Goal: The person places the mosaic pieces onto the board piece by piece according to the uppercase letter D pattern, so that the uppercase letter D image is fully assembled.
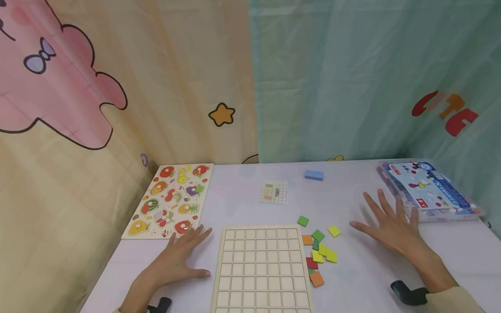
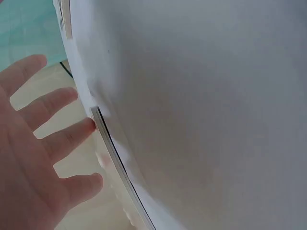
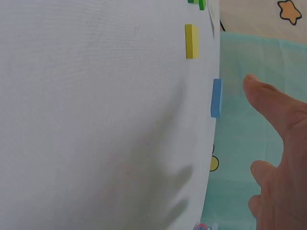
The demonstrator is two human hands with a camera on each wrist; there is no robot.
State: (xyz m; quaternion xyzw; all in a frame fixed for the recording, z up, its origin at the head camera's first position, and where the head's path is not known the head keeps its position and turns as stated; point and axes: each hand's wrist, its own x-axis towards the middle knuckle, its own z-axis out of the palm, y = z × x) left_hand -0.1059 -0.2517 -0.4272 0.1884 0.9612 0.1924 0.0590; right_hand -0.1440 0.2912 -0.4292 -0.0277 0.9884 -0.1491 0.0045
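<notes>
Both hands are spread with straight fingers and hold nothing. My left hand [image 1: 176,261] is left of a pale wooden grid board [image 1: 261,257], by the lower right corner of a fruit puzzle board [image 1: 159,200]. In the left wrist view that hand's fingers [image 2: 62,139] overlap a thin board edge [image 2: 117,160]; I cannot tell if they touch it. My right hand [image 1: 395,228] is right of several loose square tiles, among them a yellow tile [image 1: 334,231], a green tile [image 1: 303,221], an orange tile [image 1: 317,278] and a red tile [image 1: 312,263]. Some tiles overlap beside the grid board.
A small card [image 1: 273,193] with a coloured grid pattern lies behind the grid board. Farther back sits a blue block [image 1: 314,175]. At the right edge lies a flat plastic case [image 1: 430,187] with a printed cover. A patterned curtain [image 1: 313,87] hangs behind the white table [image 1: 238,195].
</notes>
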